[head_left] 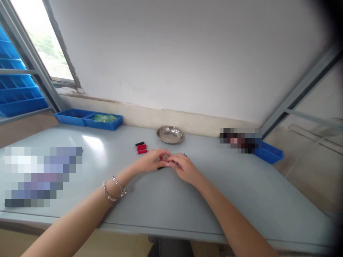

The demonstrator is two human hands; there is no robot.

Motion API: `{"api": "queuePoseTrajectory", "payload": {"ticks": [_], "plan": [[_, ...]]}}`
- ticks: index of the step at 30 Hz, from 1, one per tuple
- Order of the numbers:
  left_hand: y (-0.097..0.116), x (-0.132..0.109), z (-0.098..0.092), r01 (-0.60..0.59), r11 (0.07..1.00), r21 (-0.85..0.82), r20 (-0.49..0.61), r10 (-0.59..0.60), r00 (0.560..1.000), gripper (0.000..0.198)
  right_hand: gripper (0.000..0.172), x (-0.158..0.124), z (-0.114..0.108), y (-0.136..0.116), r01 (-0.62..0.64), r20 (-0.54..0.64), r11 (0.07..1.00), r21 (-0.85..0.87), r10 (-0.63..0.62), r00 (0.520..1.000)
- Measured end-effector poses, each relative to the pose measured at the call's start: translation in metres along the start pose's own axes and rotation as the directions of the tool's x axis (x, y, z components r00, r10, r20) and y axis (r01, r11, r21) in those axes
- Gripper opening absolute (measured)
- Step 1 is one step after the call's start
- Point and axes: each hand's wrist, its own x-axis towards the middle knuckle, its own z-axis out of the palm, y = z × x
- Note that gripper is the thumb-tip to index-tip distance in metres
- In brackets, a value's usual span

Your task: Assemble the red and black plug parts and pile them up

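Note:
My left hand (152, 161) and my right hand (185, 169) meet above the middle of the grey table, fingertips pinched close together. A short black cylinder (161, 167) pokes out under my left thumb, and the left fingers appear closed on it. What the right fingertips grip is too small and too covered to make out. Just beyond the left hand lies a row of short cylinders with thin metal ends: a black cylinder (139, 144) at the far side and several red cylinders (142, 151) nearer.
A round steel dish (170, 135) stands by the wall. At the back left are two blue bins (104, 125), one with green plastic in it. Another blue bin (270, 152) sits at the right edge. Blurred-out patches cover items at left and back right.

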Motion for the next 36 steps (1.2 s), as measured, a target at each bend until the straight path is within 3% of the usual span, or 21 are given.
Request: {"api": "queuePoseTrajectory", "payload": {"ticks": [11,20,27,36], "plan": [[-0.002,-0.001,-0.001,0.039,0.998,-0.052,0.020,-0.038,0.999,0.028,0.013,0.000,0.002,0.002,0.020,-0.031,1.000,-0.003,-0.020,0.999],[0.001,-0.002,-0.009,0.075,0.970,0.231,-0.253,-0.015,0.967,0.035,0.020,0.002,0.002,0.012,-0.156,-0.273,0.988,-0.004,0.150,0.950],[0.001,-0.001,-0.008,0.060,0.941,0.332,-0.200,0.008,0.980,0.033,0.026,0.002,0.002,0.013,-0.222,-0.305,0.967,0.125,0.250,0.919],[-0.001,-0.001,-0.006,0.045,0.938,0.345,-0.197,0.026,0.980,0.026,0.031,0.002,0.002,0.013,-0.242,-0.290,0.956,0.167,0.282,0.914]]}}
